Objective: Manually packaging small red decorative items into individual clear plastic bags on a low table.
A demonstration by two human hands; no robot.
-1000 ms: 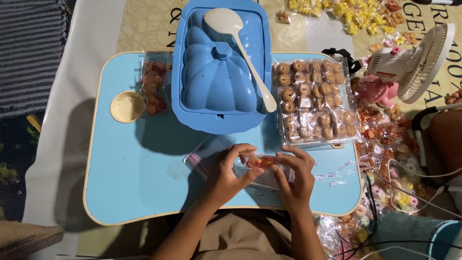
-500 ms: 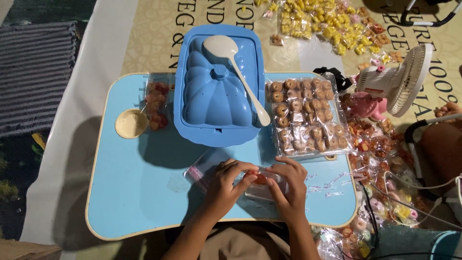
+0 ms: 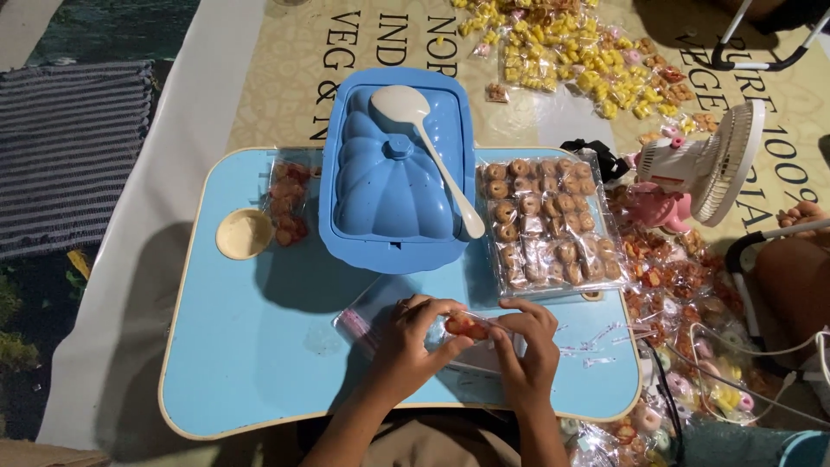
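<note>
- Fingers of the left hand (image 3: 406, 342) are closed in a narrow pinch on a small reddish snack piece (image 3: 464, 327), which is held just above the near edge of the bench (image 3: 242, 346).
- The same snack piece is gripped from the other side by the right hand (image 3: 529, 350), its fingers curled tightly on it and on the clear wrapping around it.
- A clear plastic bag (image 3: 372, 316) is seen lying flat on the bench under both hands, with a pink strip at its left end.
- Some small clear strips (image 3: 596, 342) are scattered on the bench just right of the right hand.
- A tray of round brown biscuits in clear wrapping (image 3: 545, 225) is placed beyond the right hand, at the right side of the bench.
- A blue lidded container (image 3: 393, 186) with a ribbed lid is set in the middle of the far side, and a white spoon (image 3: 432, 151) is laid on top of it, with the handle pointing towards the biscuits.
- A small packet of red snacks (image 3: 287, 203) is found left of the container, and a round cream cup (image 3: 245, 233) sits beside it.
- A small white fan (image 3: 709, 164) stands off the bench on the right, among many wrapped sweets (image 3: 674, 277) on the floor.
</note>
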